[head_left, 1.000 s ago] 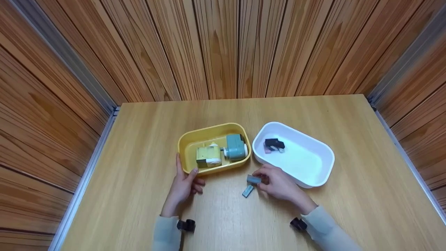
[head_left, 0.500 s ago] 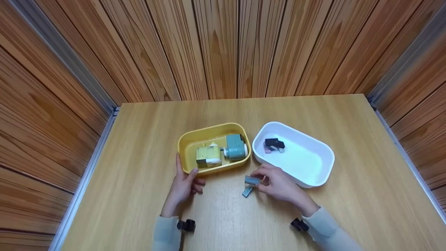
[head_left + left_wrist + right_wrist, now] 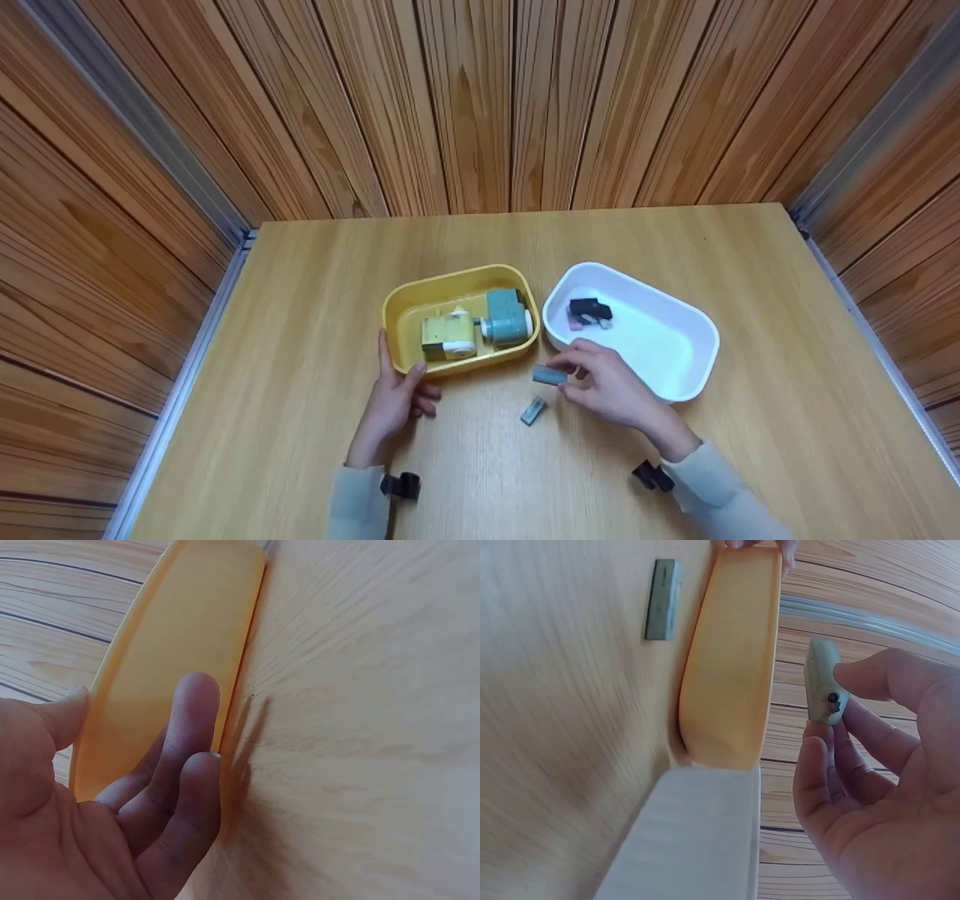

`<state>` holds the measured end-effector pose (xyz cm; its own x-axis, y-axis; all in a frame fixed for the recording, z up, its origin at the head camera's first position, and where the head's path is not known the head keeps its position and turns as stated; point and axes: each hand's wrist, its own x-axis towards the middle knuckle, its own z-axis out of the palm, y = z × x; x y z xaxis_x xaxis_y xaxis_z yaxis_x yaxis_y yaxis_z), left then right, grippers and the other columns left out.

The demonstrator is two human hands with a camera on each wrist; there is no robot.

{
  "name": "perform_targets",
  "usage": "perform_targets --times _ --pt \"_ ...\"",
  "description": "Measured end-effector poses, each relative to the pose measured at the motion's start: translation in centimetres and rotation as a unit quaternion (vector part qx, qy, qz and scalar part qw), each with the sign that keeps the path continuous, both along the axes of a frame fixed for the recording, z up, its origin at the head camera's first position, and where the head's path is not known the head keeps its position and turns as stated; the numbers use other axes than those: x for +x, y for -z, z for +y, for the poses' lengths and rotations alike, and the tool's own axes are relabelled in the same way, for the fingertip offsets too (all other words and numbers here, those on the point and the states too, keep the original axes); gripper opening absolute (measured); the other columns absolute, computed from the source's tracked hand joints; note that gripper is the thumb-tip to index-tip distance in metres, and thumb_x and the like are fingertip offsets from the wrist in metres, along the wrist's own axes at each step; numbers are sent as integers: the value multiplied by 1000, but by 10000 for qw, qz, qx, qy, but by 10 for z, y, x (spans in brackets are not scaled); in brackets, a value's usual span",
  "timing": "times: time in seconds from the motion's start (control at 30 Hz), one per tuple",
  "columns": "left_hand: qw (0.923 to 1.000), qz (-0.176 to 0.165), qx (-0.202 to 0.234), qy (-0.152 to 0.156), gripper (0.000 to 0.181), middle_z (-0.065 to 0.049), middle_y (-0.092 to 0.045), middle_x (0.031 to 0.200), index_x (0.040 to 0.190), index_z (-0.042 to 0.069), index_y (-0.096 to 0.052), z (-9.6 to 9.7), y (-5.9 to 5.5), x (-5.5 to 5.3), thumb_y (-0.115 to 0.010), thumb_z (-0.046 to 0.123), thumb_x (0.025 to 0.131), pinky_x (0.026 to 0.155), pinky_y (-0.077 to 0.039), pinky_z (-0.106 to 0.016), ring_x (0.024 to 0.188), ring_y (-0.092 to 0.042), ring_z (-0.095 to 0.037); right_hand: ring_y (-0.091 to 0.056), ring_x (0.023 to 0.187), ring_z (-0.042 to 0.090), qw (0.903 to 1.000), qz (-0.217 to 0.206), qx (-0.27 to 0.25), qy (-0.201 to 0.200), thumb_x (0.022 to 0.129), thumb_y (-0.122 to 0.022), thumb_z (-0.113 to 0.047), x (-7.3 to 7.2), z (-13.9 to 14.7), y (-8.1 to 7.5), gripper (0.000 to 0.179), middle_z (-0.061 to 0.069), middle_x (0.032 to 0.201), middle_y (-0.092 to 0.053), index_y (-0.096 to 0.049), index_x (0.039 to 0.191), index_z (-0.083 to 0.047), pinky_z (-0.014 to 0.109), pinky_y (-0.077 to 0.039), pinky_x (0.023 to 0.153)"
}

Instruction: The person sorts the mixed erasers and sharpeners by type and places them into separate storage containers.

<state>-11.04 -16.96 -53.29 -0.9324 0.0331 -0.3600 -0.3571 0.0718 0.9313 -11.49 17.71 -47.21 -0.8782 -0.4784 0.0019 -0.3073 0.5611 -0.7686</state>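
My left hand (image 3: 391, 405) holds the near left corner of a yellow tub (image 3: 397, 311) between thumb and forefinger. Its other fingers (image 3: 199, 787) curl loosely by the tub's outer wall. Inside lie a yellow boxy object (image 3: 442, 330) and a teal one (image 3: 506, 315), both with white round parts. Between thumb and fingertips, my right hand (image 3: 611, 386) pinches a small grey-blue block (image 3: 550, 375) above the table. In the right wrist view, a small black knob shows on the block's end (image 3: 833, 698). A similar small block (image 3: 533, 411) lies on the table below it.
A white tub (image 3: 705, 337) stands right of the yellow one, their ends close together. Several small black, pink and whitish pieces (image 3: 590, 310) lie at its left end. Wood-panelled walls (image 3: 480, 105) enclose the table's back and sides.
My right hand has shifted slightly up and right with the block, away from the one on the table, which now shows fully. My left hand stays on the yellow tub.
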Motion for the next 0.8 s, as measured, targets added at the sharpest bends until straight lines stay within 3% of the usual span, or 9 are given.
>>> perform_targets --times 0.23,0.57,0.8 --pt "10000 27 -44 -33 85 -20 -72 89 154 43 21 1 1 1 -47 28 107 59 -54 -36 66 -69 -31 -58 96 14 9999 69 -88 78 88 -74 -11 -2 6 -5 30 -12 105 -61 -72 116 -22 48 -52 86" --pt "10000 4 43 -56 85 -20 -71 90 153 46 21 1 2 2 -48 29 107 60 -54 -36 68 -69 -32 -59 99 14 9993 336 -122 87 88 -74 -9 -10 17 -7 32 -10 110 -62 -71 118 -22 35 -53 84" --pt "9998 182 110 -53 88 -23 -71 89 154 44 21 2 2 3 -51 30 105 58 -54 -36 65 -68 -32 -58 98 14 9983 555 77 153 88 -73 -8 -18 25 -9 30 -8 110 -62 -72 116 -19 41 -54 85"
